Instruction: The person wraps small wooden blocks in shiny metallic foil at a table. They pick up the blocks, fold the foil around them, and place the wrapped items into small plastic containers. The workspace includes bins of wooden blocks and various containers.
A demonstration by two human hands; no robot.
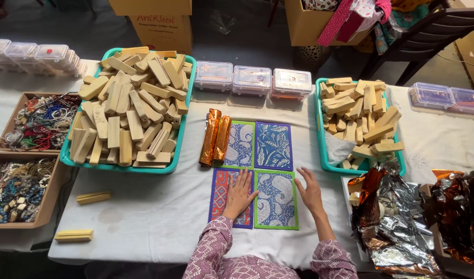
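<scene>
- Left hand lies flat, fingers spread, palm down on the red-and-purple patterned card at the near left of a two-by-two block of cards; it grips nothing, only presses.
- Right hand is open and flat, fingers together, at the right edge of the green-bordered paisley card; holds nothing. Cannot tell if it touches the card edge or just the desk cloth.
- Far row: green-bordered blue card and purple-bordered leaf card, edges meeting those of the near pair.
- Doing it well, as I judge: keep palms flat and pressure light, so cards slide without buckling; nudge from the outer edges inward so borders meet without overlap.
- Orientation: each card is upright-rectangular, long axis running away from the person toward the far desk edge; short edges face the person. Near pair sits slightly skewed against the far pair.
- Two rolled copper foil sheets lie just left of the far-left card, long axis likewise near-to-far, tilted a bit.
- Teal trays of wooden blocks flank the cards, left and right.
</scene>
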